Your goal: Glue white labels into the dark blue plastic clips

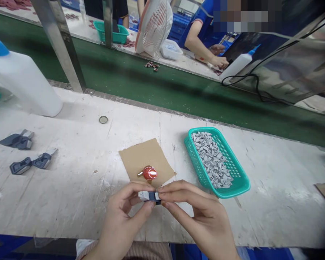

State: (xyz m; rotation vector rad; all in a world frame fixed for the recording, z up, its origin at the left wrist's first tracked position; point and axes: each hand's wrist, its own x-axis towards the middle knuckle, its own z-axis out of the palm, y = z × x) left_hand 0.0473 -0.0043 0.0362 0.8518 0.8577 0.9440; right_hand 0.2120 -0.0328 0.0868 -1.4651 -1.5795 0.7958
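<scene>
Both hands meet at the front of the bench around one small dark blue and light grey plastic part (152, 196). My left hand (127, 213) pinches its left side between thumb and fingers. On the right end, my right hand (197, 213) closes with thumb and fingertips, hiding much of that end. Just beyond the fingers lies a square of brown cardboard (148, 153) bearing a shiny red piece (149, 173) with a metallic tip. To the right, a green basket (242, 180) holds many small grey plastic pieces (211, 159).
Two dark blue and grey parts (17, 141) (29, 164) lie at left. A white bottle (27, 79) with a blue cap and a bottle cap (103, 119) are behind. A green belt (119, 68) runs beyond the bench; a co-worker's arm (197, 41) is across it.
</scene>
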